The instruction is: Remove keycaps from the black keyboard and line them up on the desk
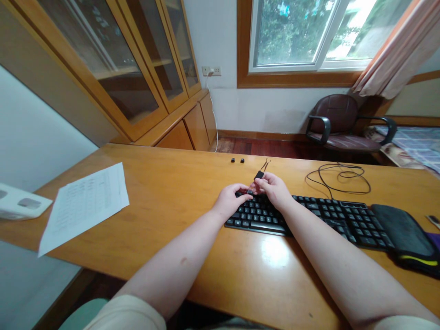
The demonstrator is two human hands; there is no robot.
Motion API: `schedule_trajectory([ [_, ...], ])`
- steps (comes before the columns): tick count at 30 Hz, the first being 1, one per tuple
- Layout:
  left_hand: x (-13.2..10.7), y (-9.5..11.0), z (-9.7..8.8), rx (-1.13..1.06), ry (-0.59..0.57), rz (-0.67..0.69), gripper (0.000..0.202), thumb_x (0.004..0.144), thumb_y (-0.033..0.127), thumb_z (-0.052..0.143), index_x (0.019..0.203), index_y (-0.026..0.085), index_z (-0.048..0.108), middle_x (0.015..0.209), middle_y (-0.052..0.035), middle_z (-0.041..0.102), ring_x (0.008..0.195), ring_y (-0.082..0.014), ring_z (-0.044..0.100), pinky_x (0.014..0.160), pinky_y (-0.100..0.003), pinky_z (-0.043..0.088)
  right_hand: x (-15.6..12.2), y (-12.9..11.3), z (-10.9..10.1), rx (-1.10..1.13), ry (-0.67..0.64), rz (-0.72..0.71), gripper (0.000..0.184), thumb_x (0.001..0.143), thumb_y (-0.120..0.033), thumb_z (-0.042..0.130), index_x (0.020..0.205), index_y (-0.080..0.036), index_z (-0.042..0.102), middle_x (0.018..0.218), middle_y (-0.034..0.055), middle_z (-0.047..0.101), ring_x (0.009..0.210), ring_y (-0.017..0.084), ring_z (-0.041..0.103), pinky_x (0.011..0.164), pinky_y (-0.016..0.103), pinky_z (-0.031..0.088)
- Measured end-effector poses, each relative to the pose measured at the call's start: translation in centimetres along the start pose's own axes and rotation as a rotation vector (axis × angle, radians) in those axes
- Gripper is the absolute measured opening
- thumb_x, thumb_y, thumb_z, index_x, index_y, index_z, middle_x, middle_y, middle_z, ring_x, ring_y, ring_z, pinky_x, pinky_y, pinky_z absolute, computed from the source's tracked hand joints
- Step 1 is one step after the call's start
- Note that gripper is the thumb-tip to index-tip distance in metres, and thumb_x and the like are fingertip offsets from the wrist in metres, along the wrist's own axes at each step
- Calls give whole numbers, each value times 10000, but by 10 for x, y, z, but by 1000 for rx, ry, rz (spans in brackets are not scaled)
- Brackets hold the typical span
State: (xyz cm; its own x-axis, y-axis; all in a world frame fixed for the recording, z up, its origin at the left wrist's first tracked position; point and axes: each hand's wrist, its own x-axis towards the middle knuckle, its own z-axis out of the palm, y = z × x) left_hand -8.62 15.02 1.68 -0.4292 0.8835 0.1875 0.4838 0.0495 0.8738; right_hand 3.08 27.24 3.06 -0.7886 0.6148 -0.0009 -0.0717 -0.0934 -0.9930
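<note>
A black keyboard (257, 216) lies on the wooden desk under both hands. Over its upper left part, my left hand (229, 200) pinches a small black keycap (250, 192) between thumb and finger. Close beside it, my right hand (273, 189) is closed on a keycap puller (259, 175), whose black handle shows, with thin wire prongs pointing away from me. The right fingertips come close to the keycap; whether they touch it I cannot tell. Two loose black keycaps, one left (233, 160) and one right (242, 161), rest near the far edge.
Printed sheets (87, 199) lie at the desk's left, beside a white object with holes (25, 201). The coiled keyboard cable (338, 176) is at the back right. A black pouch with a yellow stripe (407, 231) adjoins the keyboard. Beyond stands an armchair (338, 121).
</note>
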Motion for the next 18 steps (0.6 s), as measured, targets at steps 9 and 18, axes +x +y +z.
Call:
schedule_trajectory([
  [9, -2, 6, -2, 20, 1, 56, 220, 744, 211, 639, 957, 162, 661, 916, -43, 705, 839, -167, 648, 817, -295, 513, -2, 1, 1, -62, 0, -99, 317, 695, -469, 667, 750, -185, 537, 637, 5, 655, 575, 120, 596, 597, 269, 490],
  [18, -2, 0, -2, 100, -11, 71, 276, 756, 290, 658, 1011, 187, 673, 994, -51, 696, 928, -193, 632, 885, -330, 483, -2, 2, 0, -120, 5, -119, 290, 696, -452, 664, 754, -187, 562, 646, 2, 651, 591, 123, 596, 610, 268, 492],
])
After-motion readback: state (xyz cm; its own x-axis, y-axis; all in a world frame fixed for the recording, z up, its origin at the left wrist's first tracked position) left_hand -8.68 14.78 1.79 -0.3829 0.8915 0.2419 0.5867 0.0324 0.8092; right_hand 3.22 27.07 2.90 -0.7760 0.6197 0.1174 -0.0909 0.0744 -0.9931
